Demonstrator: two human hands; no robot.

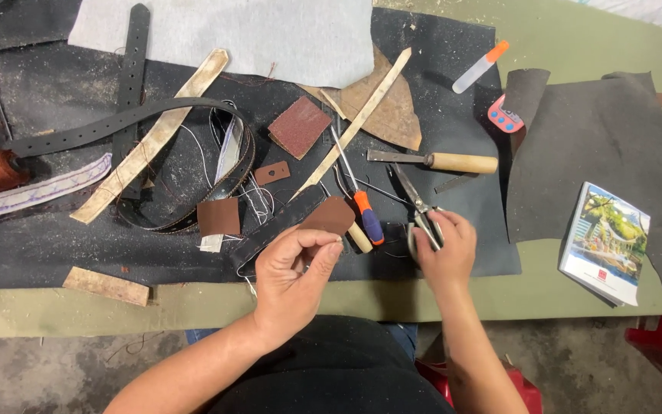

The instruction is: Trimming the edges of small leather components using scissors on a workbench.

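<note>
Leather tab [329,216]: brown, pinched at its near edge, held over the black mat [55,253] beside a dark strap [277,226].
Left hand [294,270]: fingertips clenched on the tab.
Right hand [444,247]: closed around the scissors [417,205], blades pointing away.
Nearby: screwdriver [362,205], chisel [434,161].
Risk: the narrow pinch could let the tab slip; blades close to fingers could nick them.

view: one head-worn camera, no second view to share with
facing: steeply down over the dark work mat [55,253] on the green table [576,46]
nearness: close; forearms enter from the bottom edge
lower strip: bare floor below the table's near edge
</note>
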